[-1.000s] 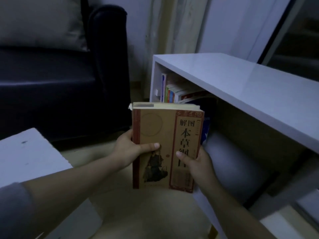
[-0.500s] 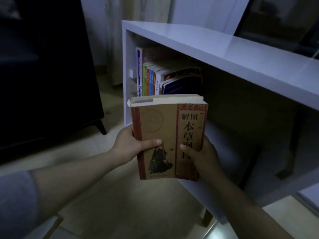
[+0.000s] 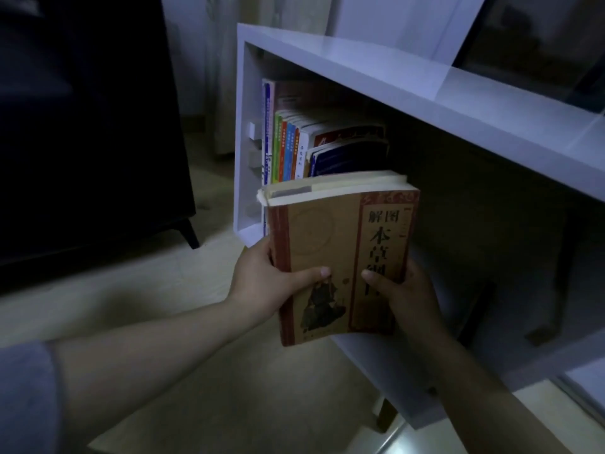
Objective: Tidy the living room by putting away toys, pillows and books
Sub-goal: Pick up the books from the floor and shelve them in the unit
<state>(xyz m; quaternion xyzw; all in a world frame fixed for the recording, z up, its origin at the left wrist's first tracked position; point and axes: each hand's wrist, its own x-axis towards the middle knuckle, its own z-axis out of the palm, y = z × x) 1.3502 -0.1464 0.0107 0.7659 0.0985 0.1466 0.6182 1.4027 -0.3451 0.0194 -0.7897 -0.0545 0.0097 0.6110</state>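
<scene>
A thick brown book point(image 3: 327, 244) with a red spine and Chinese title stands upright in front of the open white shelf unit point(image 3: 376, 70). My left hand point(image 3: 262, 283) grips its spine edge, thumb across the cover. My right hand point(image 3: 406, 296) grips the opposite lower edge, thumb on the cover too. Behind the book's top, several books point(image 3: 294, 149) stand in a row at the shelf's left end, and two more point(image 3: 350, 149) lean on them.
A dark sofa point(image 3: 82, 126) on short legs fills the left side. Pale floor point(image 3: 147, 273) lies between sofa and shelf. The shelf's dark interior point(image 3: 484, 224) to the right of the standing books holds nothing I can make out.
The view has shifted toward the shelf, and the white table at lower left has dropped out of sight. The book, held the same way, now sits closer to the shelf opening.
</scene>
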